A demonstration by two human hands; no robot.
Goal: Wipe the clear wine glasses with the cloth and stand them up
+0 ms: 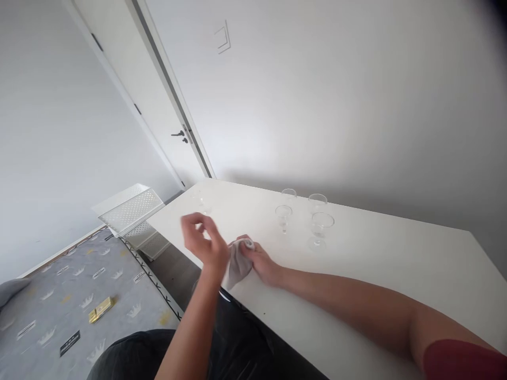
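Note:
My left hand is raised over the table's near-left edge, with its fingers pinched together. A faint clear stemmed glass shows just above the fingertips, and the hand seems to hold it by the stem. My right hand rests on the white table, closed on a crumpled grey cloth. The cloth hangs between the two hands, which are close but apart. Several more clear stemmed glasses stand upright in a cluster farther back on the table, beyond my right hand.
A white wall runs behind the table, and a white door with a dark handle is at the left. A white perforated shelf unit stands beside the table's left end. On the floor lie a grey patterned rug and a small gold object.

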